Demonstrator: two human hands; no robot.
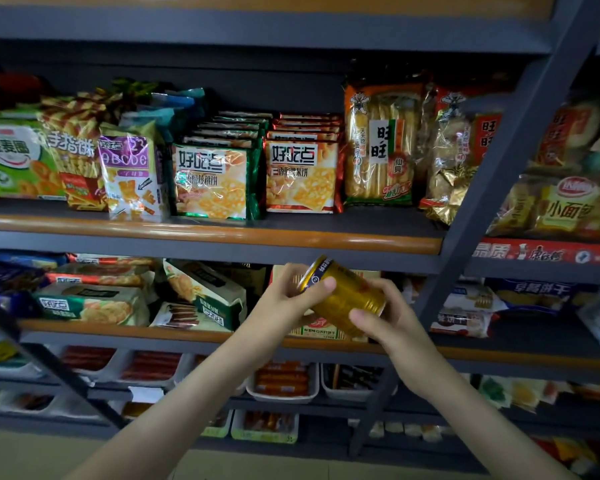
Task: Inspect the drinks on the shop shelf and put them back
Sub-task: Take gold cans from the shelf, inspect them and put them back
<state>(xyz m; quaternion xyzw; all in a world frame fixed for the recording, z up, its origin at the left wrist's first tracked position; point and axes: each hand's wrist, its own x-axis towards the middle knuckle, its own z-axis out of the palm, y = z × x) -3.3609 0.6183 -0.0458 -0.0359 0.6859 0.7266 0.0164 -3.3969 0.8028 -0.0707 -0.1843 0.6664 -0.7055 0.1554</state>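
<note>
A dark grey metal shelving unit [257,29] fills the view, its boards faced with an orange-brown edge strip [222,233]. A slanting grey upright [520,161] divides it. Left of the upright, biscuit packets [215,181] stand in rows on the upper board, and flat packets [90,303] lie on the board below. Lower still, white trays [281,399] hold reddish sausages. Right of the upright, a red printed strip [548,252] fronts a shelf of bread packets [561,209]. A pale floor [21,455] shows far below and left of the upright. The light is dim, with a soft glare on the edge strip just left of the upright.
</note>
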